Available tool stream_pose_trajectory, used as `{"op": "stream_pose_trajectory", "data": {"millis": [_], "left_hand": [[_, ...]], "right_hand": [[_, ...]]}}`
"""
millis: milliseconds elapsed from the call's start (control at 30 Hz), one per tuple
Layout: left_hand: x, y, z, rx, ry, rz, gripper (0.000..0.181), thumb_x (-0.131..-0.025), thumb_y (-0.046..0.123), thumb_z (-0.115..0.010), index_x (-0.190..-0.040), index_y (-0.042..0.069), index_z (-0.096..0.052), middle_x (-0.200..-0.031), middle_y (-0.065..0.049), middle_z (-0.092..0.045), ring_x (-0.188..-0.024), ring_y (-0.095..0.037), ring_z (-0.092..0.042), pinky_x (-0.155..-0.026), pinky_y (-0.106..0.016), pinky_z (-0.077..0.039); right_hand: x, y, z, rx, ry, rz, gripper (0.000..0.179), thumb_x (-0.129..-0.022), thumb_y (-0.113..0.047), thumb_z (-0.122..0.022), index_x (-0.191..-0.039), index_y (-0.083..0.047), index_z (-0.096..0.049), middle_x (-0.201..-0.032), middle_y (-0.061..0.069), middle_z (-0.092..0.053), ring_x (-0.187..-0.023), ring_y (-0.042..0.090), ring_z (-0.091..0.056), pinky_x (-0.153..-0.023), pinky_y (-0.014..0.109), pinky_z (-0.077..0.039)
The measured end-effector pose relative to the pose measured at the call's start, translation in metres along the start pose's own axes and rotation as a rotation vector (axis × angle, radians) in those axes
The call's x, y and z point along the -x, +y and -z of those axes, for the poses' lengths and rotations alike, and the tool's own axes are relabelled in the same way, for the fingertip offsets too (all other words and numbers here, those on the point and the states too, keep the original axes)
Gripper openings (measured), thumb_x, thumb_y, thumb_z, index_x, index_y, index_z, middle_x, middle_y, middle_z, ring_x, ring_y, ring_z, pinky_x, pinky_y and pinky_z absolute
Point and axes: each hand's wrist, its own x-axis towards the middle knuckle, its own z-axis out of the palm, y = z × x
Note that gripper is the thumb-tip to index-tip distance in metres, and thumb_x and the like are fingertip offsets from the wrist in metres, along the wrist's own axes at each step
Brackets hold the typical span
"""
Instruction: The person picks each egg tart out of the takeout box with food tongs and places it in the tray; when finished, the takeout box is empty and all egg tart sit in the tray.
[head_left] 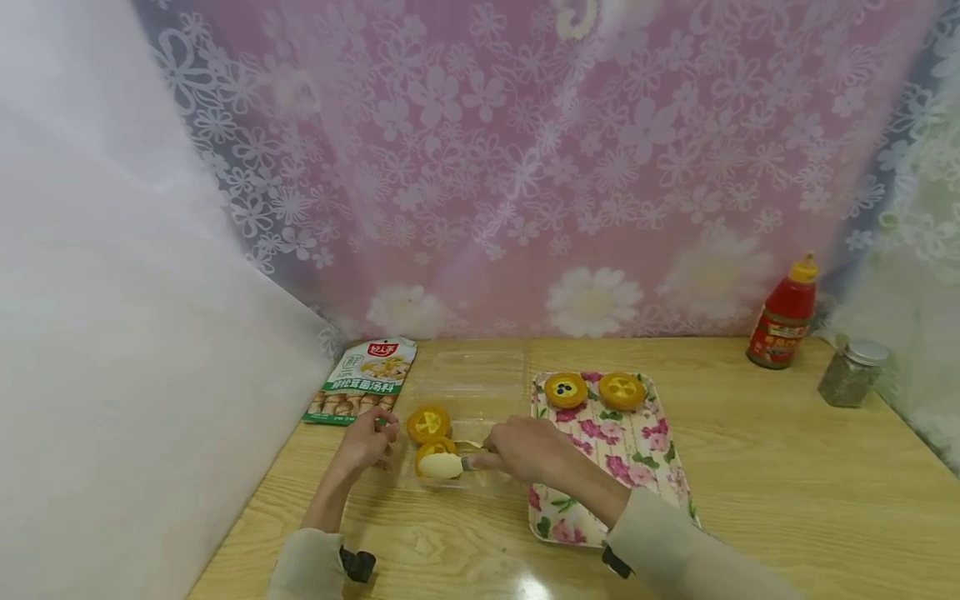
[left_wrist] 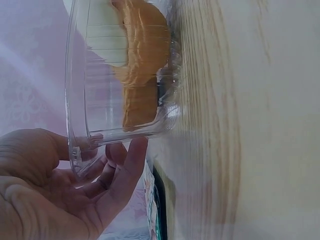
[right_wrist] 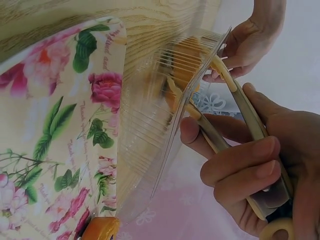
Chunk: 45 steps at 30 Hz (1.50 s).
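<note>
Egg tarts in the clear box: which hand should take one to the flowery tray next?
Right hand, I think: its grip is on tongs at the front egg tart, and the floral tray lies to the right. The left hand holds the clear plastic box, so may suit steadying.

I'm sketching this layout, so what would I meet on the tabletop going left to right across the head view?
Green-and-white printed food packet → clear plastic container → rectangular pink-floral tray → red bottle with yellow cap → clear jar with silver lid.
</note>
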Motion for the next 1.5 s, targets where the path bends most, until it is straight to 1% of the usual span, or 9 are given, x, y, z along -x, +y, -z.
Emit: {"op": "stream_pose_trajectory", "data": {"millis": [200, 467, 600, 733, 867, 1033, 1233, 1367, 1500], "left_hand": [[-0.001, 0.001, -0.001, -0.005, 0.007, 0.001, 0.018, -0.108, 0.011, -0.056, -0.12, -0.001, -0.059, -0.099, -0.022, -0.063, -0.074, -0.033, -0.064, -0.059, -0.044, -0.061], [-0.001, -0.001, 0.0, -0.018, 0.009, 0.003, 0.018, -0.108, 0.011, -0.056, -0.121, -0.001, -0.059, -0.098, -0.021, -0.063, -0.073, -0.031, -0.065, -0.059, -0.043, -0.061], [-0.001, -0.002, -0.001, -0.018, 0.008, 0.002, 0.018, -0.108, 0.011, -0.057, -0.121, -0.001, -0.059, -0.097, -0.021, -0.063, -0.072, -0.03, -0.064, -0.058, -0.042, -0.061], [0.0, -0.002, -0.001, -0.013, 0.001, 0.003, 0.019, -0.108, 0.011, -0.056, -0.122, -0.002, -0.059, -0.097, -0.021, -0.062, -0.072, -0.031, -0.064, -0.058, -0.043, -0.061], [-0.001, 0.0, 0.0, -0.015, -0.002, 0.012, 0.02, -0.108, 0.011, -0.055, -0.124, -0.002, -0.058, -0.099, -0.022, -0.062, -0.073, -0.033, -0.065, -0.058, -0.043, -0.061], [-0.003, 0.0, 0.0, -0.016, 0.001, 0.013, 0.02, -0.108, 0.011, -0.055, -0.123, -0.002, -0.058, -0.099, -0.022, -0.063, -0.073, -0.033, -0.065, -0.056, -0.041, -0.06], [-0.002, 0.0, 0.001, -0.022, -0.002, 0.008, 0.019, -0.108, 0.011, -0.055, -0.122, -0.002, -0.058, -0.099, -0.023, -0.063, -0.075, -0.034, -0.065, -0.056, -0.041, -0.059], [0.0, 0.002, 0.001, -0.021, 0.005, 0.009, 0.02, -0.109, 0.011, -0.055, -0.123, -0.002, -0.058, -0.1, -0.023, -0.062, -0.076, -0.034, -0.065, -0.056, -0.042, -0.06], [0.001, 0.002, 0.0, -0.013, 0.001, 0.009, 0.021, -0.108, 0.011, -0.055, -0.123, -0.003, -0.058, -0.1, -0.024, -0.062, -0.075, -0.034, -0.064, -0.057, -0.042, -0.06]], "right_hand": [[0.003, 0.007, 0.001, -0.053, -0.016, 0.008, 0.036, -0.107, -0.04, -0.058, -0.111, -0.013, -0.082, -0.081, 0.002, -0.077, -0.052, 0.013, -0.064, -0.043, 0.022, -0.03], [0.01, 0.016, 0.008, -0.148, -0.02, -0.031, 0.037, -0.107, -0.04, -0.058, -0.123, -0.014, -0.078, -0.06, 0.003, -0.066, -0.039, 0.008, -0.033, -0.041, 0.024, -0.025], [0.016, 0.019, 0.015, -0.166, -0.009, -0.034, 0.039, -0.108, -0.042, -0.056, -0.127, -0.014, -0.076, -0.054, 0.0, -0.06, -0.04, 0.009, -0.043, -0.042, 0.024, -0.031], [0.024, 0.022, 0.023, -0.179, 0.012, -0.027, 0.04, -0.109, -0.042, -0.053, -0.129, -0.014, -0.075, -0.06, -0.007, -0.063, -0.042, 0.01, -0.045, -0.042, 0.024, -0.032], [0.034, 0.027, 0.03, -0.186, 0.034, -0.026, 0.041, -0.109, -0.041, -0.053, -0.129, -0.013, -0.074, -0.063, -0.007, -0.062, -0.043, 0.008, -0.034, -0.044, 0.023, -0.029], [0.048, 0.039, 0.04, -0.186, 0.062, -0.028, 0.042, -0.108, -0.045, -0.054, -0.128, -0.014, -0.075, -0.072, -0.011, -0.064, -0.05, 0.007, -0.042, -0.051, 0.025, -0.038], [0.064, 0.058, 0.055, -0.21, 0.086, -0.07, 0.05, -0.107, -0.048, -0.054, -0.136, -0.01, -0.07, -0.08, -0.002, -0.07, -0.047, 0.01, -0.032, -0.053, 0.027, -0.039], [0.076, 0.07, 0.066, -0.242, 0.094, -0.113, 0.055, -0.107, -0.05, -0.052, -0.139, -0.007, -0.066, -0.105, 0.005, -0.077, -0.049, 0.011, -0.041, -0.055, 0.031, -0.043], [0.092, 0.083, 0.074, -0.234, 0.108, -0.135, 0.056, -0.108, -0.049, -0.052, -0.141, -0.005, -0.064, -0.103, 0.007, -0.076, -0.048, 0.011, -0.042, -0.052, 0.032, -0.042]]}}
